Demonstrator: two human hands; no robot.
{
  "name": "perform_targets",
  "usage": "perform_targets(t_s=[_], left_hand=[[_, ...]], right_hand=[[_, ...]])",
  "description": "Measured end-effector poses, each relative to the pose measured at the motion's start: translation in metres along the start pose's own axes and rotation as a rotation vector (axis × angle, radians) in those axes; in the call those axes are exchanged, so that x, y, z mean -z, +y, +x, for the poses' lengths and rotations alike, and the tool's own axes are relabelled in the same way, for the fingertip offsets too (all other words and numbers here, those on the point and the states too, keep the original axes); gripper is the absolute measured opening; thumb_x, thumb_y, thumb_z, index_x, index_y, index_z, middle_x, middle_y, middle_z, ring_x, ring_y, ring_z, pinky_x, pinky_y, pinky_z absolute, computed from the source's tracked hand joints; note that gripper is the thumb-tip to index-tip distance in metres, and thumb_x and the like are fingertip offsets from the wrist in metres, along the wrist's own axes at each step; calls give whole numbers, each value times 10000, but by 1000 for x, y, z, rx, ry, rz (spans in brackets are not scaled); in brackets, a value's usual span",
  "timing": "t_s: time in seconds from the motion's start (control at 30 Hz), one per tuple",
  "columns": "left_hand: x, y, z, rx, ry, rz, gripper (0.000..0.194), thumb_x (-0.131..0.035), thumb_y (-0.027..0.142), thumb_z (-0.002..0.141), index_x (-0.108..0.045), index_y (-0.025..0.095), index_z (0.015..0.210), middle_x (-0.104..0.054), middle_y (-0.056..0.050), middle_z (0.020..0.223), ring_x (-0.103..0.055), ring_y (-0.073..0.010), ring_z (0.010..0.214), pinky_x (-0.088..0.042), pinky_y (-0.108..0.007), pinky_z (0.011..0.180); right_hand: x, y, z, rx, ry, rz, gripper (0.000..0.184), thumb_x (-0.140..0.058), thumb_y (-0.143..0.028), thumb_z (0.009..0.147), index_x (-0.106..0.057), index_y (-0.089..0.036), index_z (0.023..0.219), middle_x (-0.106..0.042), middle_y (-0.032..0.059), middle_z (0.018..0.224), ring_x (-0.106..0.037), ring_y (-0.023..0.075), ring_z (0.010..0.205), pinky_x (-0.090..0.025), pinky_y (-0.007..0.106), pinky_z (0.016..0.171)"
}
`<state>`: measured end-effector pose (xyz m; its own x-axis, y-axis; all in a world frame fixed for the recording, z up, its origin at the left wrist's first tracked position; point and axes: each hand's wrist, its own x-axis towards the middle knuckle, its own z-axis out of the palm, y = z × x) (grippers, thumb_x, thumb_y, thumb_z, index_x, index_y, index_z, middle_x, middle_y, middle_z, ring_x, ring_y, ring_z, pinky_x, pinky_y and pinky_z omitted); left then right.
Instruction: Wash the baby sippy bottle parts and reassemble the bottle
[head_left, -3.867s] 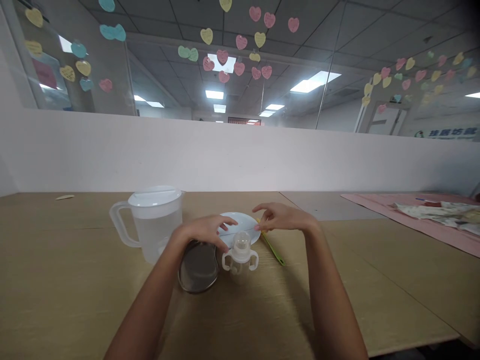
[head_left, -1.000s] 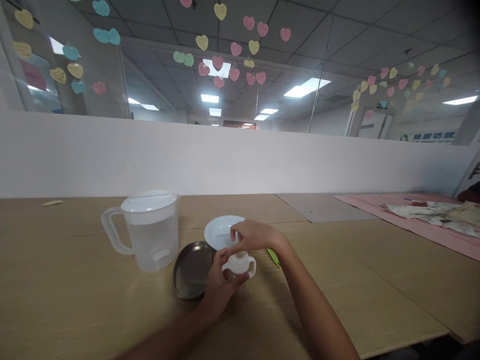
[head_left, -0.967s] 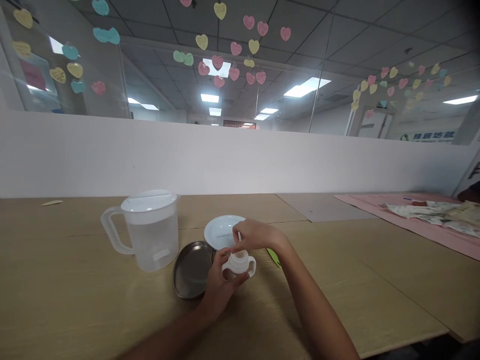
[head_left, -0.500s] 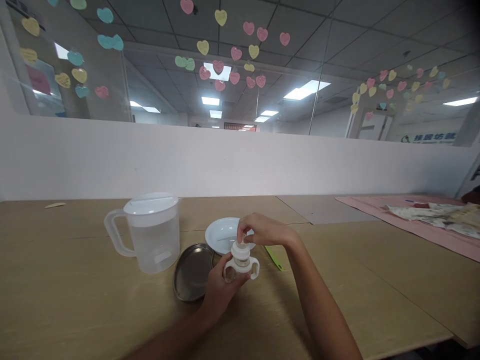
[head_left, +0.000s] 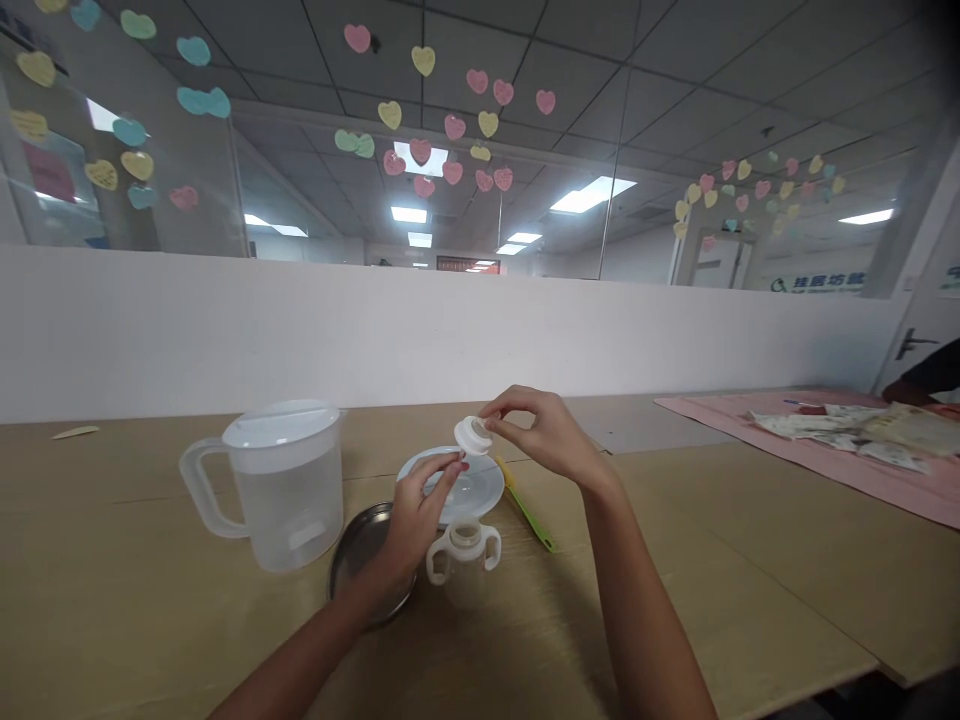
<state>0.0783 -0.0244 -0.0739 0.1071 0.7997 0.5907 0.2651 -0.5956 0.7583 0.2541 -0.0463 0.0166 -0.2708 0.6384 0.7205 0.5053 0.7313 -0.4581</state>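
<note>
My right hand (head_left: 536, 430) pinches the rim of a white baby bottle collar (head_left: 471, 436), held tilted in the air above the plate. Close under the collar is my left hand (head_left: 424, 500), its thumb and fingertips drawn together; whether they grip part of the collar or its teat is too small to make out. The baby bottle (head_left: 466, 570), clear with a white two-handled holder, stands upright and uncapped on the table below my hands. Behind it lies a white plate (head_left: 487, 490). A metal kidney dish (head_left: 356, 555) sits to the left, partly hidden by my left arm.
A lidded clear pitcher (head_left: 292, 500) stands at the left. Right of the plate lies a green-handled brush (head_left: 534, 518) with a yellow end. Farther right, a pink cloth (head_left: 720, 425) bears folded fabric (head_left: 847, 435). A person's dark sleeve (head_left: 934, 370) shows at the right edge.
The collar has come off the bottle and is up in my right hand. My left hand has let go of the bottle and risen toward the collar. The view has shifted slightly.
</note>
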Motion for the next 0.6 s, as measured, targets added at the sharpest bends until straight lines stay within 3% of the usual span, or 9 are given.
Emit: perform_targets(t_s=[0.17, 0.37, 0.5, 0.6], left_hand=[[6, -10, 30, -28, -25, 61, 304, -503, 425, 763, -676, 175, 742, -695, -26, 837, -614, -183, 845, -442, -262, 786], [13, -46, 42, 69, -30, 342, 348, -431, 431, 782, -672, 183, 744, -700, -24, 843, -624, -176, 829, -443, -251, 758], [9, -70, 41, 175, -75, 519, 302, -446, 354, 771, -668, 179, 877, -704, -39, 782, -637, -178, 766, -445, -258, 706], [7, -80, 39, 225, -102, 592, 300, -522, 291, 708, -661, 134, 922, -700, -88, 750, -637, -227, 770, -442, -311, 724]], right_hand=[[-3, 14, 4, -46, 59, -62, 126, -548, -227, 734, -658, -202, 790, -644, 19, 823, -573, 137, 790, -427, 271, 748], [-1, 33, 8, -119, 270, -133, 150, -530, -247, 722, -646, -190, 796, -642, 23, 819, -577, 139, 753, -432, 286, 745], [-3, 41, 9, -149, 250, -116, 156, -533, -248, 712, -647, -187, 800, -644, 23, 809, -578, 136, 737, -437, 278, 727], [-12, 42, 10, -159, 191, -124, 149, -536, -243, 716, -650, -192, 796, -643, 15, 783, -576, 130, 729, -434, 267, 717]])
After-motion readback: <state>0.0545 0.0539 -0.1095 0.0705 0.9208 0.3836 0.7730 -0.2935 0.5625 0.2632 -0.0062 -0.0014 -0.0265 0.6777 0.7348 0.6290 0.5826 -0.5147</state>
